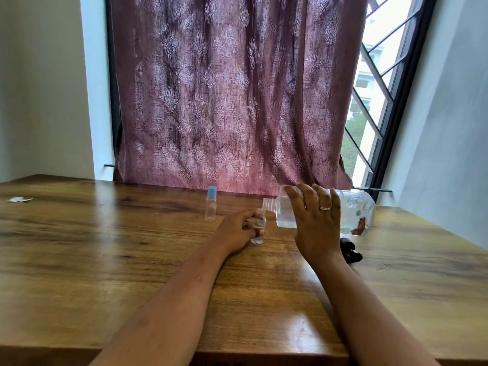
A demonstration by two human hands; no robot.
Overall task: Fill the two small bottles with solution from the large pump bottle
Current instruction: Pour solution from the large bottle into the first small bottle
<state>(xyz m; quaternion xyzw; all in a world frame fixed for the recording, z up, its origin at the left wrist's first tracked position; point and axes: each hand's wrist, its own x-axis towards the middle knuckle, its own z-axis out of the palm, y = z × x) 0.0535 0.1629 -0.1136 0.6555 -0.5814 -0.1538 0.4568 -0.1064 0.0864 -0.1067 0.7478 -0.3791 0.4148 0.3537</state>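
My right hand (315,223) grips the large clear bottle (353,211), which is tipped on its side with its pump off. Its threaded open neck (269,204) points left, right over the mouth of a small clear bottle (258,231). That small bottle stands uncapped on the wooden table (105,247), and my left hand (237,229) is wrapped around it. Some clear liquid shows in its lower part. A second small bottle (211,204) with a light blue cap stands upright to the left, apart from both hands.
A black object (350,250), possibly the pump head, lies on the table behind my right wrist. A small white scrap (19,199) lies at the far left. A patterned maroon curtain (232,96) hangs behind the table, with a barred window (377,88) to the right.
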